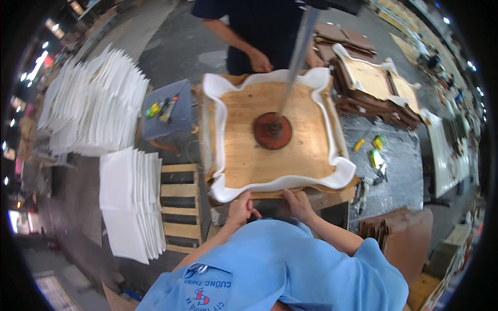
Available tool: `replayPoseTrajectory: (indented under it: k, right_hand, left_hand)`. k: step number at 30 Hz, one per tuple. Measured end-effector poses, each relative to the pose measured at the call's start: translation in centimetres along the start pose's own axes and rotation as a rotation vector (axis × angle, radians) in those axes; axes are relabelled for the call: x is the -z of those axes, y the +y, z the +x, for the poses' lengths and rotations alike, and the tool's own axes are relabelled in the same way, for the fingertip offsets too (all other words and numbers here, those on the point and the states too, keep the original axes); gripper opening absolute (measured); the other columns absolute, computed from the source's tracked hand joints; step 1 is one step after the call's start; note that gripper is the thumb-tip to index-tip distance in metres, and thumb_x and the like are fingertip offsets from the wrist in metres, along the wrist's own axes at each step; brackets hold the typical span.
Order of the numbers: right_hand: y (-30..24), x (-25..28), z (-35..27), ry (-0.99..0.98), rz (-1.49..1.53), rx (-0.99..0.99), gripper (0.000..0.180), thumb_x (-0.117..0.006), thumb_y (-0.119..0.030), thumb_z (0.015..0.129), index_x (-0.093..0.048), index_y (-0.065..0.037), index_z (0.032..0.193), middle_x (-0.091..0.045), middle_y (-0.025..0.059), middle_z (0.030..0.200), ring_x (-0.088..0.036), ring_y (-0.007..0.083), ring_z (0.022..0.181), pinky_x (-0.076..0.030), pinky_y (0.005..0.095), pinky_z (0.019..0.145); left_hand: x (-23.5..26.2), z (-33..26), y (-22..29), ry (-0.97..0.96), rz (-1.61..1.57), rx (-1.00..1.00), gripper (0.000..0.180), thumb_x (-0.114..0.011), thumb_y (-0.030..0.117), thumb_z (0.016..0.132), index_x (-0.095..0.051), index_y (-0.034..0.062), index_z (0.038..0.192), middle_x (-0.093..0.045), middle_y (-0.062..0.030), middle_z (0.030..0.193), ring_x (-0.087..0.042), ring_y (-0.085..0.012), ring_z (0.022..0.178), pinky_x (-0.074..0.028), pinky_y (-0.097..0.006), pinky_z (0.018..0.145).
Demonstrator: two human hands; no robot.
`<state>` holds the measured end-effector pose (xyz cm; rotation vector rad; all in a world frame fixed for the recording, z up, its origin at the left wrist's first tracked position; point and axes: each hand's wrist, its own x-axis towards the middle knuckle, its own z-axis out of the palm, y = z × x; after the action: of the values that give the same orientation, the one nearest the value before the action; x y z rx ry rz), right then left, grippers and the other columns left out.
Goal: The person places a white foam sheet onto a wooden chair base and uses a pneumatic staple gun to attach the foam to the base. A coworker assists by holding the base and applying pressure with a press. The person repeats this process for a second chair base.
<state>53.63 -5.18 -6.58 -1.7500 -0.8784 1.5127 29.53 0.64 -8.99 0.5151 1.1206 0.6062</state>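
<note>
the wooden panel (238,153) lay before the person (259,254), ringed by white padding (290,182), under a red disc (265,137). the left hand (240,210) and right hand (300,205) were at the brown sheet's (270,195) near edge; whether clamped, i couldn't tell. beyond stood a co-worker (264,31).

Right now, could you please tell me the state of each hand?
Left hand: partly curled at the near edge of brown material; grip cannot be told.
Right hand: partly curled at that edge; grip cannot be told.
</note>
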Motion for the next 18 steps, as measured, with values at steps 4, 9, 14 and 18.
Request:
replayPoseTrajectory:
  k: [4, 9, 14, 18]
  right_hand:
    - [0.4, 0.2, 0.5, -0.144, 0.127, -0.050, 0.059, -0.058, -0.051, 0.117, -0.077, 0.002, 0.102, -0.068, 0.0058, 0.076, -0.072, 0.0186, 0.071, -0.058, 0.0364, 0.060]
    - [0.1, 4.9, -3.4, -0.118, 0.697, -0.491, 0.064, -0.056, -0.066, 0.112, -0.069, -0.003, 0.122, -0.069, 0.0071, 0.085, -0.072, 0.0268, 0.075, -0.058, 0.0427, 0.073]
    - [2.6, 9.5, -3.2, 0.191, 0.962, -0.498, 0.058, -0.061, -0.061, 0.109, -0.062, -0.005, 0.123, -0.070, 0.0102, 0.087, -0.070, 0.0297, 0.074, -0.058, 0.0465, 0.074]
    - [1.2, 11.7, -0.9, 0.069, 0.932, -0.593, 0.061, -0.056, -0.061, 0.112, -0.067, -0.001, 0.111, -0.070, 0.0079, 0.080, -0.070, 0.0270, 0.071, -0.060, 0.0431, 0.072]
  left_hand:
    - [0.9, 0.2, -0.1, -0.020, -0.007, 0.012, 0.061, -0.052, 0.052, 0.117, -0.061, 0.0081, 0.076, -0.050, -0.0049, 0.052, -0.061, -0.0232, 0.046, -0.063, -0.044, 0.057]
    - [0.3, -1.1, 0.9, -0.234, -0.099, 0.505, 0.065, -0.055, 0.062, 0.114, -0.071, 0.0015, 0.098, -0.069, -0.0101, 0.068, -0.065, -0.0209, 0.053, -0.056, -0.032, 0.051]
    - [-6.6, 0.6, 0.8, -0.609, -0.053, 0.722, 0.074, -0.056, 0.073, 0.109, -0.071, 0.0053, 0.134, -0.080, -0.0123, 0.095, -0.070, -0.0200, 0.064, -0.057, -0.029, 0.058]
    - [-12.1, 2.1, -1.8, -0.499, -0.139, 0.783, 0.073, -0.054, 0.074, 0.108, -0.070, 0.0106, 0.141, -0.081, -0.0113, 0.100, -0.070, -0.0224, 0.067, -0.059, -0.037, 0.064]
